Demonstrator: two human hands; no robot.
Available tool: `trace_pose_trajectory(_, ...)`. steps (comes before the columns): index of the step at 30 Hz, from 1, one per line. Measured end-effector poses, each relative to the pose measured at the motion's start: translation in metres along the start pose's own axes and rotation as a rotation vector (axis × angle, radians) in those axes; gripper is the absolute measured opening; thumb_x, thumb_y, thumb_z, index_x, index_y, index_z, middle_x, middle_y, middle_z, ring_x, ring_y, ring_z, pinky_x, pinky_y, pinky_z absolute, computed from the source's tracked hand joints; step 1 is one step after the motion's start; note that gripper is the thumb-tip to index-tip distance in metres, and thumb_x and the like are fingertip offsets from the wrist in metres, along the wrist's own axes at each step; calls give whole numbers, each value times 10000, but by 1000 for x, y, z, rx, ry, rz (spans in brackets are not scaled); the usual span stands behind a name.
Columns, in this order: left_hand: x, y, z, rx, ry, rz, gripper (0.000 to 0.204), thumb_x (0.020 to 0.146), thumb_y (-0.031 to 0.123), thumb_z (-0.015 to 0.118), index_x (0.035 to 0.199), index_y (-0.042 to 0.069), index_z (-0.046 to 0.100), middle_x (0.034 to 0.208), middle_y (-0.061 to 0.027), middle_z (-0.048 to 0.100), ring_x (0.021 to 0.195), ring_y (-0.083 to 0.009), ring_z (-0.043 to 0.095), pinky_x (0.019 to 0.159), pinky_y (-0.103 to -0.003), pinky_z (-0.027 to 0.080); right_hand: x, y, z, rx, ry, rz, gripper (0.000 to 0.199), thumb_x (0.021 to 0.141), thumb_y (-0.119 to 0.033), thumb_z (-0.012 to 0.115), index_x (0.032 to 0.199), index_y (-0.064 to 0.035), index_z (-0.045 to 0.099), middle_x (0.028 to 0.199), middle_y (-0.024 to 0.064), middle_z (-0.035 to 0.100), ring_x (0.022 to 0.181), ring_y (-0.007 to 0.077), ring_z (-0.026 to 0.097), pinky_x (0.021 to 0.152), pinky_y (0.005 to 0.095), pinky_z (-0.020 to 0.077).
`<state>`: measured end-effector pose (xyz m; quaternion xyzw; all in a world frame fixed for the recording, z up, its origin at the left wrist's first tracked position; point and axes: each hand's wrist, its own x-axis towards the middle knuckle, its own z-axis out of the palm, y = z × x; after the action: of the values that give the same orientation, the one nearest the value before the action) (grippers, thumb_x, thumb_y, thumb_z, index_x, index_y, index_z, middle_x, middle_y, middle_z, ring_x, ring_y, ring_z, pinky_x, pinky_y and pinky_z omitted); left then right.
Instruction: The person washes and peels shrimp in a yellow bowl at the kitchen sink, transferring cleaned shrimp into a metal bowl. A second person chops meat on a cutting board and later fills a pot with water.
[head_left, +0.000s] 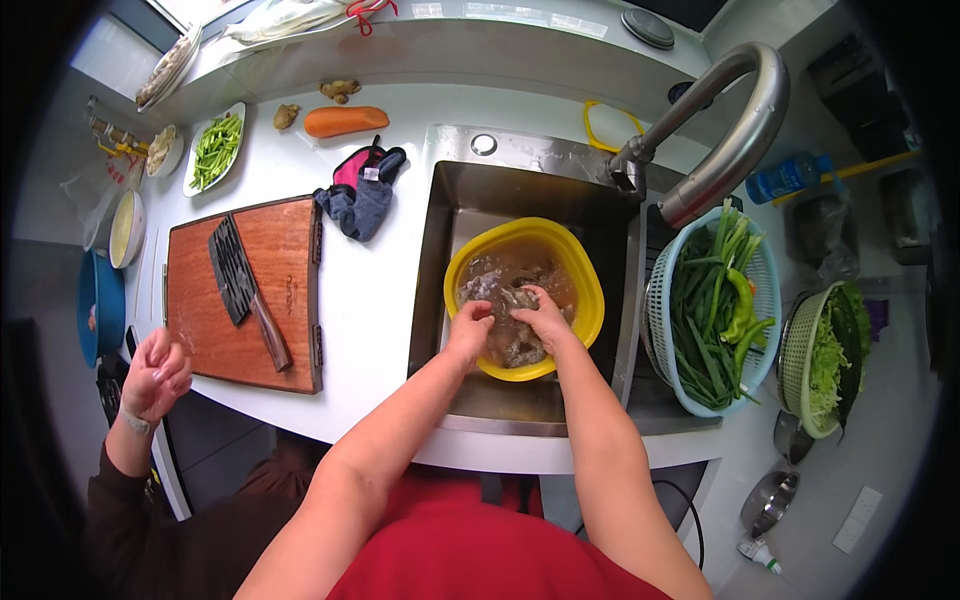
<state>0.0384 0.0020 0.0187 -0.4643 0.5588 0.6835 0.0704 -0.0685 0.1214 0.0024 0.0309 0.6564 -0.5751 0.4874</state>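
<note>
Inside the rounded yellow plastic basin (589, 298) — your left hand (470, 328) and right hand (545, 318), loosely curled among wet greyish pieces (514, 299); grip indeterminable.

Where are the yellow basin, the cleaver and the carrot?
Yellow basin (591, 300): head view, on its right-hand rim.
Cleaver (235, 272): head view, on its dark blade.
Carrot (346, 122): head view, mid-length on its side.

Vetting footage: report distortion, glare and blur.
Head view: the counter bows at its front edge; corners fall black; the window is washed out; glints streak the tap; left hand and right hand look fairly sharp; in the basin, cloudy water veils the contents.
</note>
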Motion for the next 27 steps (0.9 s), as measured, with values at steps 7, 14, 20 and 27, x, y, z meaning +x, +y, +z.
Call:
trace_pose_trajectory(7, -2, 15, 16, -111, -65, -34, 251, 841, 72, 539, 1091, 84, 519, 1001, -26, 559, 880, -146, 545, 725, -279, 450, -32, -8, -12, 383, -135, -65, 499, 791, 56, 461, 1265, -71, 371, 1185, 87, 480, 1063, 202, 496, 823, 308, 472)
trace_pose_trajectory(14, 15, -14, 26, 60, -11, 284, 413, 773, 21, 565, 1170, 117, 499, 1139, -78, 515, 1036, -205, 506, 803, -336, 430, -46, -7, -11, 279, -83, -73, 533, 821, 67, 474, 1299, -47, 267, 1148, 122, 503, 918, 188, 563, 743, 287, 488)
trace_pose_trajectory(20, -17, 19, 34, 866, -115, 703, 480, 710, 20, 617, 1155, 174, 525, 1146, -97, 540, 1046, -296, 515, 972, -426, 284, -47, 8, -26, -183, -118, -210, 384, 781, 33, 577, 1110, -31, 391, 879, 79, 571, 711, 116, 532, 607, 259, 456)
trace_pose_trajectory(27, 7, 0, 29, 674, -211, 431, 257, 802, 26, 591, 1056, 20, 557, 875, -82, 625, 813, -128, 569, 689, -275, 467, -62, 7, -35, -442, 30, -385, 289, 795, -45, 589, 1072, 8, 528, 1030, 143, 582, 915, 221, 580, 785, 316, 467)
